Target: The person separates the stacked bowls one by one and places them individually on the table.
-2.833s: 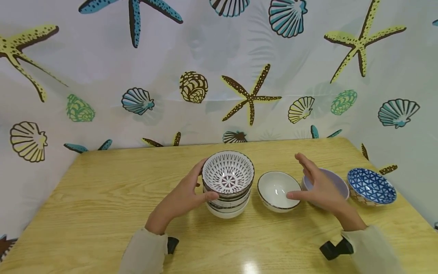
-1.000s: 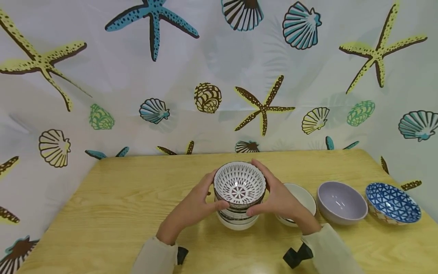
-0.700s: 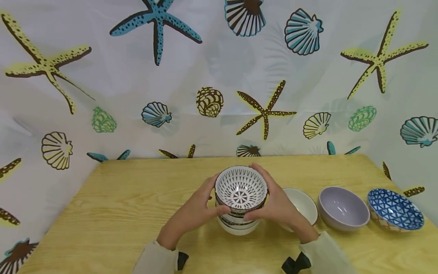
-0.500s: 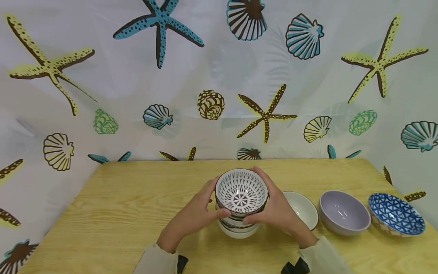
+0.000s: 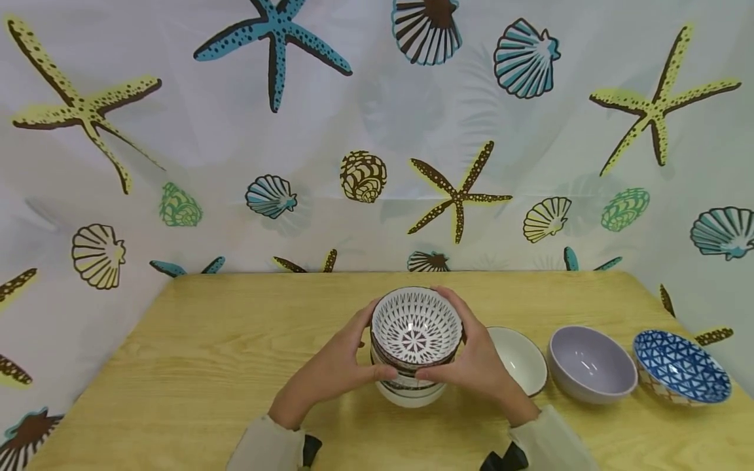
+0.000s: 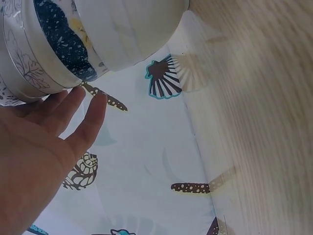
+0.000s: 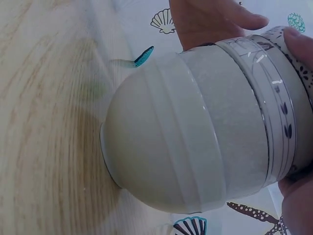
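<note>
A stack of several bowls (image 5: pixel 410 396) stands in the middle of the wooden table in the head view. Its top bowl (image 5: pixel 416 325) is white inside with dark dashes and a flower-like centre. My left hand (image 5: pixel 332 366) grips the upper bowls from the left, thumb in front. From the right, my right hand (image 5: pixel 483 363) holds them the same way, and the two thumbs nearly meet. A plain cream bowl (image 7: pixel 166 137) forms the bottom of the stack in the right wrist view. The left wrist view shows a dark blue speckled band (image 6: pixel 63 39) on one bowl.
Right of the stack, a white bowl (image 5: pixel 518 360) is partly hidden by my right hand. Beyond it sit a lilac bowl (image 5: pixel 592 363) and a blue-patterned bowl (image 5: pixel 680 366). A cloth with shells and starfish (image 5: pixel 318 222) hangs behind the wooden table (image 5: pixel 194 373).
My right hand has moved left from above the white and lilac bowls and taken hold of the stack's right side. My left hand was on the stack throughout. The head view has shifted slightly.
</note>
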`<state>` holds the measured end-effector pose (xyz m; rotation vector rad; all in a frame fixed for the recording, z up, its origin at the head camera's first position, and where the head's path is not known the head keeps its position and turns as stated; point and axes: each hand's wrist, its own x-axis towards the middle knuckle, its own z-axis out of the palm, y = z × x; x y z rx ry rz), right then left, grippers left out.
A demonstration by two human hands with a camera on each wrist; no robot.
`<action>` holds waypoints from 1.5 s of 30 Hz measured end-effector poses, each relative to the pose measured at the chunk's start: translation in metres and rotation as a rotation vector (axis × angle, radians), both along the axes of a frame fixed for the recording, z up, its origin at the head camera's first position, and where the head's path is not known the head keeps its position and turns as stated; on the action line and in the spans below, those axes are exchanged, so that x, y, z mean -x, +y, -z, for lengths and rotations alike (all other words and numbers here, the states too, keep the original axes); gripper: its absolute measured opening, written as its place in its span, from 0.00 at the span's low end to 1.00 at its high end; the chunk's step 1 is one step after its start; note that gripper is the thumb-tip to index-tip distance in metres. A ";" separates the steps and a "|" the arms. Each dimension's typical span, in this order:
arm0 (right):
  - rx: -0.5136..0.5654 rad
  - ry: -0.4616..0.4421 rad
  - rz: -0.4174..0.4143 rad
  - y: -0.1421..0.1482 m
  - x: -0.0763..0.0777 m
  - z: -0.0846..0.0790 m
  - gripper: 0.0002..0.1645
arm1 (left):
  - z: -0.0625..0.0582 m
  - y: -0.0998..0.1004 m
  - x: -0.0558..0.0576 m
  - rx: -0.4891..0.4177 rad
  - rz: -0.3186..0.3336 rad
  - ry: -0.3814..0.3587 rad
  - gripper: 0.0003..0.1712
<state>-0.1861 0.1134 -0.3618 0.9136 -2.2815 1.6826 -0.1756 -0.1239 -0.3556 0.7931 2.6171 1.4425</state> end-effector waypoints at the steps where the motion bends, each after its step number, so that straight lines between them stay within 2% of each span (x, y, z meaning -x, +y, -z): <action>1: 0.008 0.006 0.002 0.000 0.000 0.000 0.67 | 0.000 0.000 0.000 -0.002 0.000 -0.001 0.59; 8: 0.115 0.009 -0.009 0.005 -0.001 -0.008 0.65 | 0.000 -0.002 0.000 0.020 -0.009 0.012 0.59; 15: 0.237 0.019 -0.073 0.009 -0.005 -0.019 0.62 | 0.000 -0.001 -0.001 0.036 -0.012 -0.012 0.61; 22: 0.262 0.045 -0.090 0.015 -0.014 -0.034 0.62 | -0.002 0.001 0.001 0.056 -0.035 -0.030 0.61; 27: 0.262 0.060 -0.154 0.020 -0.024 -0.041 0.64 | -0.005 0.001 0.000 0.073 -0.051 -0.031 0.62; 35: 0.220 -0.013 -0.198 0.029 -0.049 -0.037 0.70 | -0.003 0.001 -0.003 0.079 -0.051 -0.006 0.62; 41: 0.237 0.097 -0.233 0.030 -0.063 -0.027 0.70 | -0.001 0.000 -0.002 0.060 -0.027 0.040 0.59; 45: 0.288 0.082 -0.311 0.031 -0.072 -0.021 0.70 | -0.001 0.000 -0.002 0.048 -0.023 0.049 0.58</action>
